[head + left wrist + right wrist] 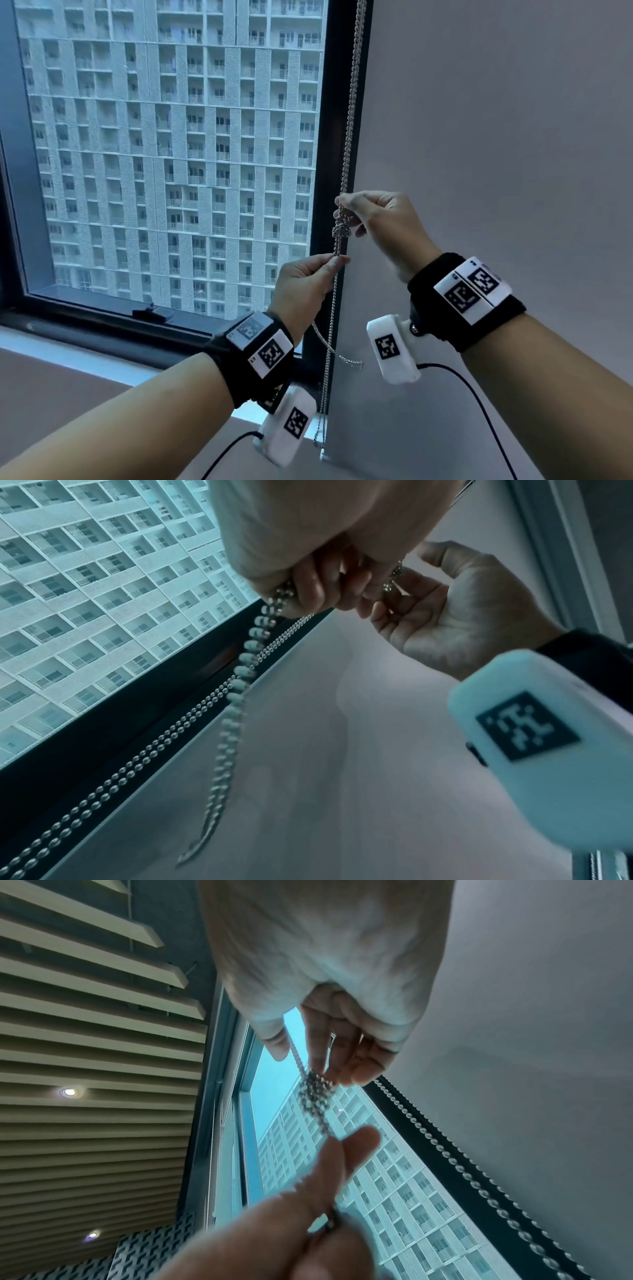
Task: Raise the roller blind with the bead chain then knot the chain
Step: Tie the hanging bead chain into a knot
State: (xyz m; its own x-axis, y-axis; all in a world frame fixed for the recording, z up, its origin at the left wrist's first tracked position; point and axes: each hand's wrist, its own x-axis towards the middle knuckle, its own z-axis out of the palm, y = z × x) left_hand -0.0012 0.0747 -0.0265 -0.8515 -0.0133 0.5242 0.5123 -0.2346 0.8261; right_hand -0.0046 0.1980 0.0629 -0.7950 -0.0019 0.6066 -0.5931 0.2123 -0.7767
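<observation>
The head view looks forward and slightly down from behind both forearms, facing the window at left of frame and the grey wall at right, with both hands mid-frame at middle distance. The left wrist view sits very close beneath the left hand, filling the upper centre, and looks up along it; the right hand lies right of centre, glass at upper left. The right wrist view looks steeply upward past the right hand at top centre, with ceiling slats at left; the blurred hand at the bottom is probably the left. All three share the bead chain and the apartment tower outside.
</observation>
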